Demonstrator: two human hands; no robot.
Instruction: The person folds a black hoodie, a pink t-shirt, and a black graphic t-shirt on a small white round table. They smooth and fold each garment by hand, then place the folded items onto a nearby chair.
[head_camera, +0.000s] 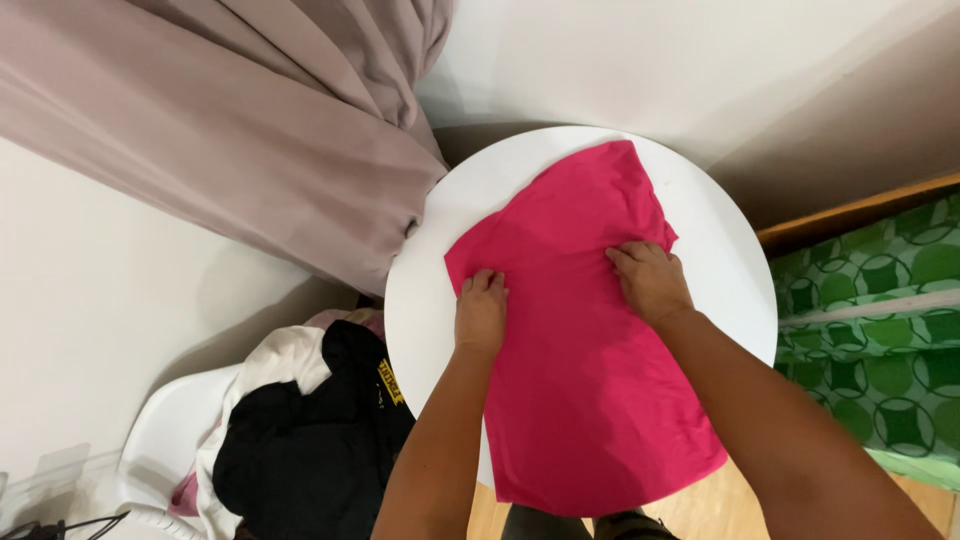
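At nine o'clock I note a clothes pile (300, 440) on a white chair (165, 440). On the round table (430, 300), my left hand (481, 312) and right hand (650, 282) press flat, fingers together, pinning the pink shirt (590, 400) smooth.

A round white table (720, 240) carries a bright pink cloth garment (590, 380), spread flat and overhanging its near edge.

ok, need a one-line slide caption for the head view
Both hands, left hand and right hand, press flat on a pink garment spread across a round white table.
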